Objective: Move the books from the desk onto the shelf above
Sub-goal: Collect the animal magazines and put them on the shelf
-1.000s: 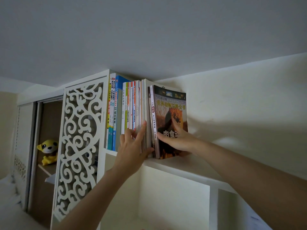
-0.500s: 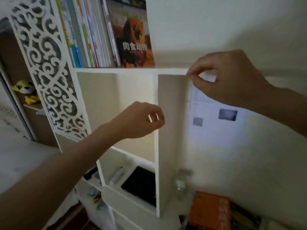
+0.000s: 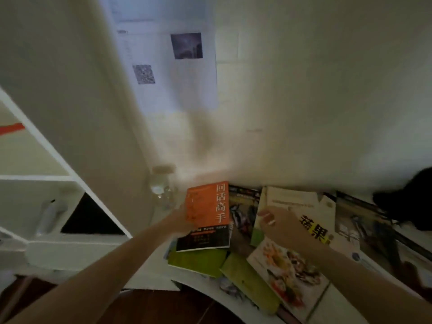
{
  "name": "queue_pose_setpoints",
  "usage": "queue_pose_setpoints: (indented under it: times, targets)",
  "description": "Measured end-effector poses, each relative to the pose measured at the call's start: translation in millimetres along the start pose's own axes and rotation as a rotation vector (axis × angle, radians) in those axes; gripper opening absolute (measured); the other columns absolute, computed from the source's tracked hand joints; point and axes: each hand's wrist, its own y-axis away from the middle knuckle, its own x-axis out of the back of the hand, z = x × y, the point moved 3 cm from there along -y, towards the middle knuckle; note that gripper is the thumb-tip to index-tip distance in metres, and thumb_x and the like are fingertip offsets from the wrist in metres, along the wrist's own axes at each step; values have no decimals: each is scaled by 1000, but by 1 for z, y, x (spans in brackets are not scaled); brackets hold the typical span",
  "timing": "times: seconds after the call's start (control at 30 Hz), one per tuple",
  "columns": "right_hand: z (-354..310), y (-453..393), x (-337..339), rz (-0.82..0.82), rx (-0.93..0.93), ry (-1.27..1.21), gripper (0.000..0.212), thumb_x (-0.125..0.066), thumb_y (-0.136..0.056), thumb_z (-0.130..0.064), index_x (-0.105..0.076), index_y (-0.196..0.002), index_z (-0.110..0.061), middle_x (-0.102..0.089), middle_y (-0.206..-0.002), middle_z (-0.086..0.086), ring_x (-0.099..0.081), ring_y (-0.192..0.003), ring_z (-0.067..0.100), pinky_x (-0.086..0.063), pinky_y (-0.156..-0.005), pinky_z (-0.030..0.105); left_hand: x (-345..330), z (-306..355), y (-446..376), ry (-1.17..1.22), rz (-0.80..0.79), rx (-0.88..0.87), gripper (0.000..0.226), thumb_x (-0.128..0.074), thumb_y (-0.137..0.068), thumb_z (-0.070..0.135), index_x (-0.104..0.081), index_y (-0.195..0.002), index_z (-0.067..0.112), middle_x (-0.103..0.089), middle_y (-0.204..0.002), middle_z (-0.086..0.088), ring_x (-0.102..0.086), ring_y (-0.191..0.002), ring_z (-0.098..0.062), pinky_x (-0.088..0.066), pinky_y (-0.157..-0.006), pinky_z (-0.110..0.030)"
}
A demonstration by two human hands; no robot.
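The orange book [image 3: 207,215] lies on top of the pile on the desk [image 3: 336,302], its left edge at the left hand [image 3: 181,220]; those fingers are blurred and half hidden behind the cover, so I cannot tell whether they grip it. The right hand [image 3: 279,224] hovers over the white fruit book [image 3: 304,215], fingers loosely curled, holding nothing. A clear glass jar [image 3: 162,189] stands just beyond the left fingers. Best to slide fingers under the spine, thumb on top, lifting clear of the jar.
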Motion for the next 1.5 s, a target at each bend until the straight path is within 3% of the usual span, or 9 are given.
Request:
queue_pose_setpoints:
  times: [0.23, 0.37, 0.57, 0.7, 0.87, 1.0, 1.17, 1.33, 1.5]
  targets:
    - [-7, -54, -109, -111, -244, -315, 45, -51, -97, -33, -39, -134, -11, -65, -114, 8, -63, -95, 23, -54, -79, 35, -24, -62, -79, 351, -20, 185, 67, -66, -90, 25, -27, -140, 5, -50, -130, -9, -55, -112, -22, -48, -94, -33]
    - [-27, -70, -129, -53, -379, -533, 32, -53, -96, -34, -41, -109, -7, -61, -88, 2, -56, -69, 11, -47, -60, 28, -28, -84, -100, 624, 79, 298, 97, -81, -75, 20, -20, -147, 2, -48, -138, -18, -55, -118, -32, -48, -79, -34]
    - [-31, -42, -99, -29, -314, -634, 22, -40, -103, -29, -42, -123, -21, -57, -109, -2, -57, -115, 26, -48, -91, 35, -34, -73, -97, 823, -9, 164, 36, -74, -82, 22, -65, -113, 6, -73, -105, -15, -70, -94, -35, -51, -92, -56]
    - [21, 27, -50, 236, -253, -596, 19, -52, -97, -30, -43, -114, -29, -52, -104, -24, -55, -102, 2, -45, -77, 12, -56, -2, -78, 749, -43, -88, 31, -72, -84, 29, -60, -112, 20, -69, -108, -5, -67, -102, -27, -53, -89, -48]
    - [87, 106, -28, 466, -482, -479, 31, -58, -94, -24, -46, -123, -25, -54, -108, -12, -53, -103, 12, -45, -90, 26, -126, 92, -68, 507, -96, -322, 17, -58, -95, 16, -53, -111, 21, -65, -104, 5, -65, -96, -13, -55, -72, -25]
    - [120, 122, -59, 472, -662, -399, 42, -62, -90, -28, -48, -129, -24, -54, -125, -3, -49, -115, 17, -41, -102, 30, -173, 101, -88, 258, -104, -341, 25, -53, -96, 17, -55, -121, 15, -61, -118, -7, -60, -111, -26, -54, -89, -43]
    - [133, 118, -90, 423, -712, -407, 60, -65, -88, -25, -32, -139, -23, -31, -120, 4, -39, -111, 19, -36, -103, 27, -186, 86, -99, 193, -41, -253, 63, -58, -93, 31, -27, -148, 26, -45, -142, -9, -44, -130, -33, -40, -106, -50]
    - [142, 113, -97, 546, -736, -660, 27, -57, -88, -43, -49, -113, -36, -59, -113, -4, -56, -109, 19, -50, -93, 32, -186, 93, -88, 193, -80, -258, 44, -66, -88, 33, -56, -125, 10, -65, -118, -8, -62, -105, -25, -52, -89, -38]
    - [146, 113, -98, 491, -824, -885, 37, -56, -91, -41, -56, -117, -15, -65, -115, 1, -62, -100, 16, -52, -87, 33, -180, 100, -68, 270, -145, -296, 38, -64, -89, 33, -42, -116, 15, -60, -100, 4, -63, -94, -17, -52, -68, -24]
